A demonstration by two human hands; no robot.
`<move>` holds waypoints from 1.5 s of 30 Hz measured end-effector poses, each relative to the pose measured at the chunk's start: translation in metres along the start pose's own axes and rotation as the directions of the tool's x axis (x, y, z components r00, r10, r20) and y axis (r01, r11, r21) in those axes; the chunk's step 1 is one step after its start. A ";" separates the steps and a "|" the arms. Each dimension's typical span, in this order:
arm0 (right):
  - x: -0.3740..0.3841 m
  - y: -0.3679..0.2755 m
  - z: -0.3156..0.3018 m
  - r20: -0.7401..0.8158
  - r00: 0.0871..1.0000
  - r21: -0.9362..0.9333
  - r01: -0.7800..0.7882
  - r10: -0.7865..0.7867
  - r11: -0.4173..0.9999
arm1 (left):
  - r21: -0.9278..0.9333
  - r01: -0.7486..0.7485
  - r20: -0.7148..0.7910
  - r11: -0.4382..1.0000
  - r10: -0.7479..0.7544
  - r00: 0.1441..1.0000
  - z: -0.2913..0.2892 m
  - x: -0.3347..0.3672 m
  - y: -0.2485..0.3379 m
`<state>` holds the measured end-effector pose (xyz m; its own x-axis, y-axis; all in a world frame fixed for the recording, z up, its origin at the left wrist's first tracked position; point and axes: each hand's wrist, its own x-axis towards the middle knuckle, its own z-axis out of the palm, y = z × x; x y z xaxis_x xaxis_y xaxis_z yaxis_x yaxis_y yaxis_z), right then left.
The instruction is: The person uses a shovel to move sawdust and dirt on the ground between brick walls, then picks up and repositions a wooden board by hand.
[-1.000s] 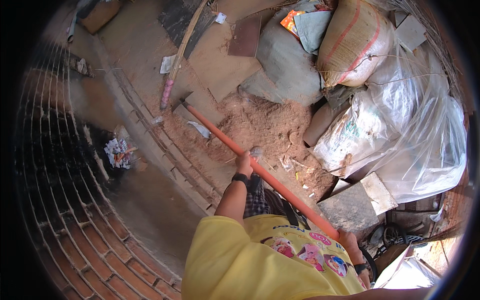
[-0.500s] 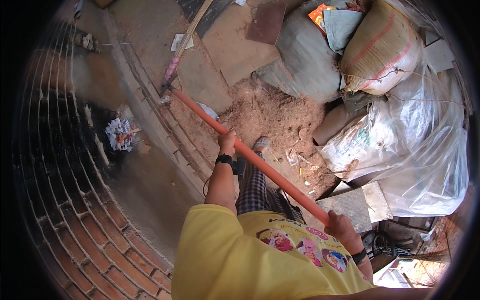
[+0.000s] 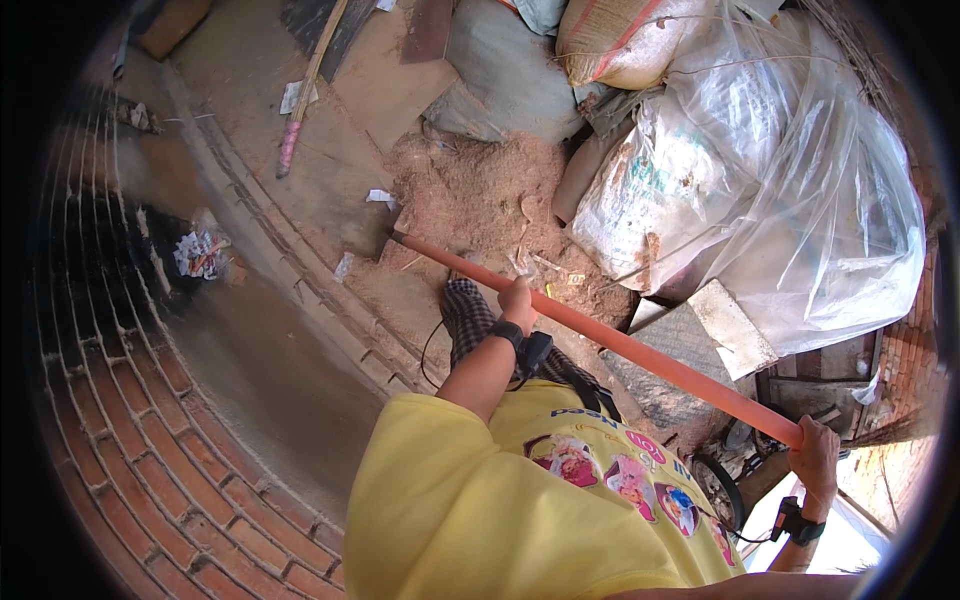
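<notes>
A long orange-handled hoe [image 3: 640, 352] slants across my body, its thin dark blade down among the sawdust-like debris [image 3: 480, 185] on the floor. Partway along the handle, my left hand [image 3: 517, 304] is closed around it. My right hand [image 3: 816, 458] grips the handle's near end, out to the right. Both wrists carry black bands, and the left one has a small black device. My foot and checked trousers [image 3: 470, 310] show just below the handle. The blade's full shape is hard to make out.
Along the left curves a brick wall [image 3: 150, 430] with a low ledge and a small paper heap [image 3: 200, 253]. A pink-wrapped stick [image 3: 290, 145] lies on the far floor. Rightward are a woven sack [image 3: 625, 35], plastic-wrapped bags [image 3: 690, 170] and boards [image 3: 730, 335].
The hoe has been pulled back toward me and rightward, both hands moving right with it. Its blade has left the spot beside the pink-wrapped stick. My view has shifted right.
</notes>
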<state>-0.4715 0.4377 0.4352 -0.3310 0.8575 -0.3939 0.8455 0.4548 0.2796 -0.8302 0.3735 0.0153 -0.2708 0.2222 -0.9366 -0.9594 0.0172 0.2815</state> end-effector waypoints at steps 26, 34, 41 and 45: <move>0.105 -0.187 0.032 0.255 0.766 0.288 0.523 -0.590 0.803 | -0.025 -0.284 -0.056 0.959 0.282 0.958 -0.059 0.035 0.158; 0.085 -0.056 0.037 0.285 0.790 0.214 0.500 -0.543 0.839 | -0.081 -0.269 -0.004 0.960 0.270 0.963 -0.043 -0.012 0.026; 0.051 0.032 0.026 0.231 0.869 0.099 0.427 -0.438 0.899 | 0.095 -0.190 -0.036 0.977 0.194 0.980 -0.039 -0.044 -0.043; 0.031 0.076 0.022 0.120 0.919 0.009 0.377 -0.375 0.926 | 0.029 -0.153 -0.028 0.988 0.154 0.988 -0.034 -0.040 -0.077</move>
<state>-0.4086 0.4938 0.4250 -0.5714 0.5884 -0.5721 0.6620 0.7425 0.1025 -0.7477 0.3304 0.0236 -0.4171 0.1945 -0.8878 -0.9041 0.0111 0.4272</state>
